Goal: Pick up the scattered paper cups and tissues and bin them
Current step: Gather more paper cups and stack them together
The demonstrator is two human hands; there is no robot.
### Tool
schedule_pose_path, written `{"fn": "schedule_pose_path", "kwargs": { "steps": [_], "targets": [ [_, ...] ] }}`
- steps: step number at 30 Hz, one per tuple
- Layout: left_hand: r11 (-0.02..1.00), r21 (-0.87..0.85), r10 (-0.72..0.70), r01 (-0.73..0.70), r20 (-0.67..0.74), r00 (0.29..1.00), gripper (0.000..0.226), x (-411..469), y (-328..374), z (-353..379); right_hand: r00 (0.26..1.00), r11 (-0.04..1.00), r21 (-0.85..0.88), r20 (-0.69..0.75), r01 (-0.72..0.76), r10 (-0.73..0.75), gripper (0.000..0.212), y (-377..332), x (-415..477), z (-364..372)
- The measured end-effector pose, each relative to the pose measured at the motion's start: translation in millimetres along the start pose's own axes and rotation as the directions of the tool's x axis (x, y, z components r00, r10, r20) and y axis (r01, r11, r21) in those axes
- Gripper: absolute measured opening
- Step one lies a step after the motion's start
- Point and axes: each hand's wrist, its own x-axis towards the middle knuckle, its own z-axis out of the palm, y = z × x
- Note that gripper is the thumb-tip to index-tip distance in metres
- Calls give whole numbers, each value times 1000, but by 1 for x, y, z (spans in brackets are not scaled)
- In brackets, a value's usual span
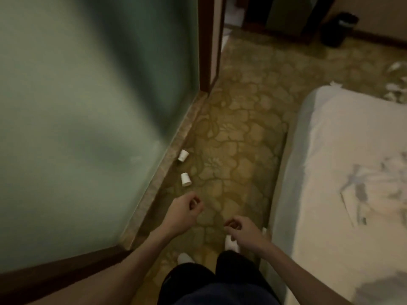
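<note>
Two white paper cups lie on the patterned carpet beside the glass wall: one [183, 155] farther off, one [185, 179] nearer. My left hand [184, 211] hovers just short of the nearer cup, fingers loosely curled with nothing in them. My right hand [239, 230] hangs lower over the carpet, fingers also curled and empty. White tissues [395, 84] are scattered on the floor at the far right. A dark bin [338, 29] stands against the far wall, top right.
A frosted glass wall [77, 117] with a stone sill runs along the left. A bed with white sheets [352, 172] fills the right, leaving a narrow carpet aisle. My feet in white slippers [185, 258] stand at the bottom. A doorway opens far ahead.
</note>
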Motion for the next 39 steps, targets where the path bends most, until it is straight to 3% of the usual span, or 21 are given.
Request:
{"fn": "schedule_pose_path", "kwargs": {
  "steps": [6, 12, 17, 20, 31, 36, 39],
  "targets": [
    [992, 3, -125, 125, 72, 990, 11, 88, -41, 10, 989, 987, 60, 15, -151, 150, 14, -3, 72, 9],
    [983, -56, -172, 173, 20, 985, 4, 179, -91, 18, 983, 984, -7, 55, -176, 176, 25, -17, 186, 9],
    [954, -113, -281, 279, -2, 960, 11, 254, -170, 46, 981, 982, 10, 60, -188, 187, 21, -12, 282, 26],
    [939, -145, -315, 313, 8, 949, 11, 303, -233, 84, 981, 984, -3, 75, -179, 179, 24, 16, 358, 53],
    [926, -138, -357, 351, -18, 934, 65, 498, -472, 250, 993, 995, -79, 93, -61, 68, 61, 169, 655, 184],
    [931, -129, -345, 341, -6, 939, 94, 546, -523, 307, 997, 993, -108, 63, -39, 46, 84, 224, 719, 226],
    [979, -74, -192, 190, -35, 981, 82, 557, -517, 330, 1000, 998, 59, -20, 16, -15, 79, 243, 726, 237]
  ]
}}
